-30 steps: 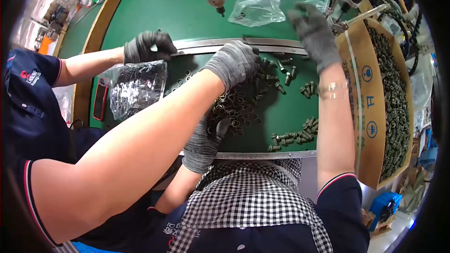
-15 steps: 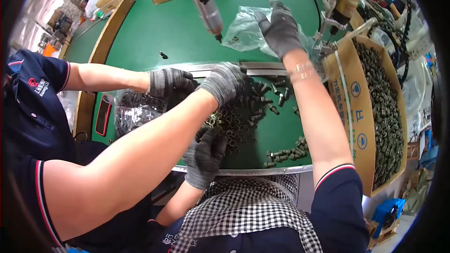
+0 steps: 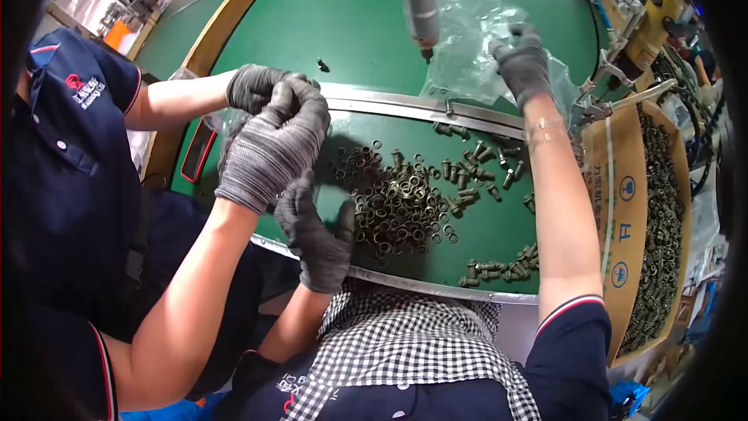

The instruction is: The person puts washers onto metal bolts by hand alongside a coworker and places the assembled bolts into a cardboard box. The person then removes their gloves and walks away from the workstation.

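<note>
My left hand (image 3: 318, 238), in a dark grey glove, is at the table's front edge, left of a pile of small metal rings (image 3: 401, 214). Its thumb and fingers are apart, with nothing visible between them. Stretched out to the far side of the metal rail (image 3: 413, 109), my gloved right hand (image 3: 523, 66) has its fingers curled on a crumpled clear plastic bag (image 3: 467, 47). Right of the rings lie loose bolts (image 3: 471, 171), with another group of bolts (image 3: 506, 267) near the front edge.
A co-worker's two gloved hands (image 3: 273, 140) are close together at left. A power driver (image 3: 421, 12) hangs over the green table (image 3: 366, 31). A carton of bolts (image 3: 615, 210) stands right, near a metal fixture (image 3: 604, 86). A phone (image 3: 199, 152) lies left.
The view has shifted, so the scene sits farther right. The co-worker's reaching hand has drawn back left from the pile, uncovering the rings. My right hand's fingers have curled more over the bag.
</note>
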`<state>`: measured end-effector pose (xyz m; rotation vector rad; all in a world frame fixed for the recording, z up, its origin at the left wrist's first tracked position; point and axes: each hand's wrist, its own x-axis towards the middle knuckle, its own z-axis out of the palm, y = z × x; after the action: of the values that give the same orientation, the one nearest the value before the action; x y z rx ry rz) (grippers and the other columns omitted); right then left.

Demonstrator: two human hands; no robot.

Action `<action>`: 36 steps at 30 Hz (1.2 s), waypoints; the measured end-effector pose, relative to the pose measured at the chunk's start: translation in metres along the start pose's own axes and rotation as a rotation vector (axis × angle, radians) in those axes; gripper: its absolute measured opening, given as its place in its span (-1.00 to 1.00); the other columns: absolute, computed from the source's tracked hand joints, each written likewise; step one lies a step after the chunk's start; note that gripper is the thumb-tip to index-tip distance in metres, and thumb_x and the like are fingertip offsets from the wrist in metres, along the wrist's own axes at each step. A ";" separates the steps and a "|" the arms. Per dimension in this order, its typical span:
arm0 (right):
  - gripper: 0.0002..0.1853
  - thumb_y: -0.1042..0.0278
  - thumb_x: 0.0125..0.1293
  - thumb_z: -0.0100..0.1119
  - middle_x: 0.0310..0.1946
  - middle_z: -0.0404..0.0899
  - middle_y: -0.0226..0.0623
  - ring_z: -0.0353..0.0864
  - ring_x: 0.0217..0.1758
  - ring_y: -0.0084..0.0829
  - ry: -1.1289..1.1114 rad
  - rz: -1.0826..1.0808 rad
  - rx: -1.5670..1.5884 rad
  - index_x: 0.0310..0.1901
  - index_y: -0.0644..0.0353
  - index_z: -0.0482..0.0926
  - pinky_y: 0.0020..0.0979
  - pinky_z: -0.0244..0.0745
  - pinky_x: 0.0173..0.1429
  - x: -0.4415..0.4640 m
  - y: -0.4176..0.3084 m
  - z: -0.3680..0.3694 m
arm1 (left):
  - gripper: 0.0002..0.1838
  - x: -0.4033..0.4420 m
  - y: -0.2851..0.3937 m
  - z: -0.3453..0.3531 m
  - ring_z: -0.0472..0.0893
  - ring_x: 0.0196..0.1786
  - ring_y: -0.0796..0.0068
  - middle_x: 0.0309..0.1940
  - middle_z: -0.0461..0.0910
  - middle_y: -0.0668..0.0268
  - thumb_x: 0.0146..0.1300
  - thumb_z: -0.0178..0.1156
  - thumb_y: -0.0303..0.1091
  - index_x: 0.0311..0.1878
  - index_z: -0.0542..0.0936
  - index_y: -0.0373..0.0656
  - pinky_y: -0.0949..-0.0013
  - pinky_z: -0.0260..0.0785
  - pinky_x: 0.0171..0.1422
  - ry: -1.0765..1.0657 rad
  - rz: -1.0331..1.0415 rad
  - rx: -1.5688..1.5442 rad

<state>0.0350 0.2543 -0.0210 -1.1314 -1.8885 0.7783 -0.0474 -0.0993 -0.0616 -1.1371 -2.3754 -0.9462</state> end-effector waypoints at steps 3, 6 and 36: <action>-0.52 0.35 0.16 0.31 -0.36 0.60 -0.16 0.62 -0.30 -0.33 0.223 -0.120 -0.068 0.08 0.25 0.37 -0.29 0.54 -0.14 -0.053 -0.019 -0.011 | -0.37 -0.003 -0.005 0.005 0.40 0.20 0.04 0.11 0.46 0.06 0.17 0.37 -0.27 0.29 0.42 -0.25 0.08 0.21 0.34 0.023 -0.010 -0.008; -0.52 0.32 0.22 0.30 -0.35 0.53 -0.30 0.57 -0.28 -0.42 0.180 0.020 0.187 0.12 0.22 0.36 -0.36 0.52 -0.10 -0.109 -0.023 -0.016 | -0.37 -0.008 0.002 0.012 0.42 0.20 0.05 0.12 0.46 0.05 0.19 0.37 -0.23 0.29 0.42 -0.26 0.08 0.23 0.34 -0.027 0.040 -0.081; -0.52 0.47 0.30 0.32 0.05 0.45 -0.38 0.49 0.06 -0.57 0.063 -0.116 0.823 0.19 0.20 0.34 -0.49 0.46 0.15 -0.200 -0.012 -0.001 | -0.71 0.032 0.017 0.002 0.48 -0.39 0.74 -0.39 0.57 0.45 0.43 0.17 -0.29 0.11 0.56 -0.22 0.62 0.33 -0.31 -0.251 -0.677 -1.141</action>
<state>0.0897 0.0687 -0.0735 -0.5107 -1.3357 1.2682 -0.0538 -0.0718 -0.0379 -0.6927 -2.4036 -2.7384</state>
